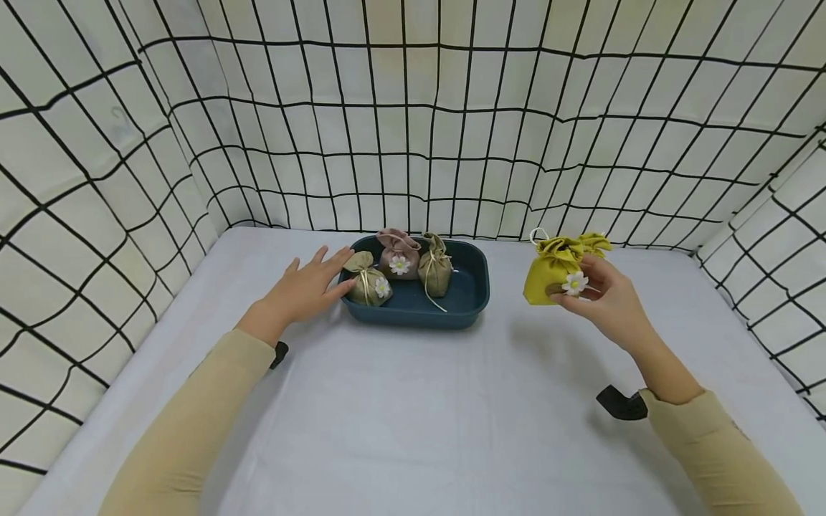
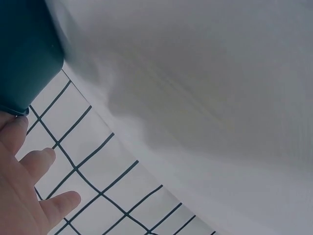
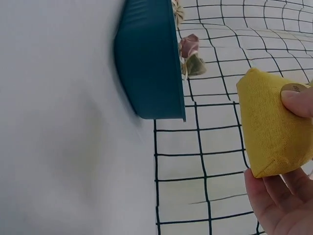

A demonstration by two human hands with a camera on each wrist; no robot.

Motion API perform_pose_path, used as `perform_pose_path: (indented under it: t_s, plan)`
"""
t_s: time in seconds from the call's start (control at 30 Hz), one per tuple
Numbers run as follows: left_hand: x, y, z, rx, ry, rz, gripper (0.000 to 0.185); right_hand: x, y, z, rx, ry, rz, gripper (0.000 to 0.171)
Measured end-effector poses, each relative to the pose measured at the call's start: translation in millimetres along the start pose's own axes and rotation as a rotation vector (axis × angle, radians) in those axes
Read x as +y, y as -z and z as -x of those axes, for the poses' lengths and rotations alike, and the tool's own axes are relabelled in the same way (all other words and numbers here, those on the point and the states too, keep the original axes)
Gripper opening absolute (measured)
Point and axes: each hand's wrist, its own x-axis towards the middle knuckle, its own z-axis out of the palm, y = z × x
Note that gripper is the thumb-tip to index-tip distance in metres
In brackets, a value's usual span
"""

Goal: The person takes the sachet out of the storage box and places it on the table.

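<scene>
- The right hand (image 1: 603,301) is raised above a white table (image 1: 413,416) and grasps a yellow cloth pouch (image 1: 551,276), fingers and thumb curled round its lower body.
- The yellow pouch sits upright in that grasp, its gathered, ruffled top above the fingers and a white daisy decoration (image 1: 574,283) on the front, right at the fingertips.
- In the right wrist view the pouch (image 3: 271,127) fills the right side, with the thumb (image 3: 297,102) pressed on its upper edge and the other fingers (image 3: 279,196) underneath.
- Well to the left of that grasp a dark teal tray (image 1: 474,297) rests on the table; the held pouch is outside it and apart from it.
- The left hand (image 1: 303,290) is released, fingers straight and spread, lying against the tray's left end. Its fingertips reach an olive pouch (image 1: 369,281) with a daisy in the tray's near left corner; whether they actually touch it I cannot tell.
- Just beyond those fingertips, farther inside the tray, stand a pink pouch (image 1: 399,254) with a daisy and, to its right, a second olive pouch (image 1: 435,269) tied with pale cord.
- In the left wrist view, the fingers (image 2: 29,166) lie just beside the tray's corner (image 2: 24,54).
- Both arms wear beige sleeves (image 1: 193,423).
- White cloth with a black grid (image 1: 413,129) walls the table on three sides.
</scene>
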Motion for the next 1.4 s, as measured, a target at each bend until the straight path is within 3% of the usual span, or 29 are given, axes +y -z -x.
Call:
perform_pose_path:
  t_s: [0.37, 1.4]
  plan:
    - [-2.3, -0.9, -1.2, -0.01, 0.0, 0.005, 0.075, 13, 24, -3, 0.0, -0.012, -0.045, 0.052]
    - [0.8, -0.2, 2.1, 0.001, -0.001, 0.012, 0.073, 35, 66, -6, 0.082, -0.163, 0.026, 0.058]
